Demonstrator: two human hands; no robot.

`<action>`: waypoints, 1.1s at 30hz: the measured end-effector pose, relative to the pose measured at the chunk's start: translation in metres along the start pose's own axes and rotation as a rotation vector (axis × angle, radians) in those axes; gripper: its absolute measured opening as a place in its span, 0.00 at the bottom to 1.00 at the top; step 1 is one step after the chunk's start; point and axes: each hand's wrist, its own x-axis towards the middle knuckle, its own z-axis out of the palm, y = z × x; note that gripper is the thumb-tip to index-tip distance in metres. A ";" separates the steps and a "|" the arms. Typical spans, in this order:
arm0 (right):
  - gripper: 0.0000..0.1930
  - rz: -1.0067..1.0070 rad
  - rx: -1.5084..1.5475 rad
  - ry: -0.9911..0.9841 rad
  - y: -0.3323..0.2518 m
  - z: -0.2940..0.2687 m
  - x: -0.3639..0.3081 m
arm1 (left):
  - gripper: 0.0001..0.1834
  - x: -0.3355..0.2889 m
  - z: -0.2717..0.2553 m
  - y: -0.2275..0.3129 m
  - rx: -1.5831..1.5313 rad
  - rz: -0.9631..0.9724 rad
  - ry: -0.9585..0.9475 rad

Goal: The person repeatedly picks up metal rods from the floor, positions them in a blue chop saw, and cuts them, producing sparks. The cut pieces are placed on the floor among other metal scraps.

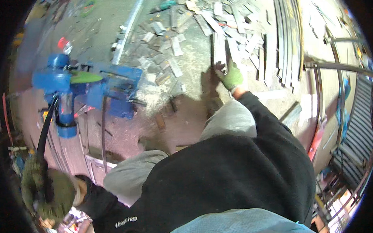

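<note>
At the lower left, my left hand in a dark green glove is wrapped round the black handle of a blue cut-off saw. The saw's blue motor and green disc stand above it, next to a blue base and vise. My right hand, in a light green glove, reaches down at the near end of a flat metal bar on the floor. Its thumb and a finger are apart. Whether it touches the bar I cannot tell.
Many cut metal pieces lie scattered ahead on the floor. Long metal bars lie together at the right, near a metal frame. A green power tool lies at the far side. A long metal rail runs behind the saw.
</note>
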 end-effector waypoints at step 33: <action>0.49 -0.518 -0.630 -1.112 -0.329 -0.014 -0.168 | 0.37 -0.549 -0.235 -0.166 0.495 -1.241 -1.004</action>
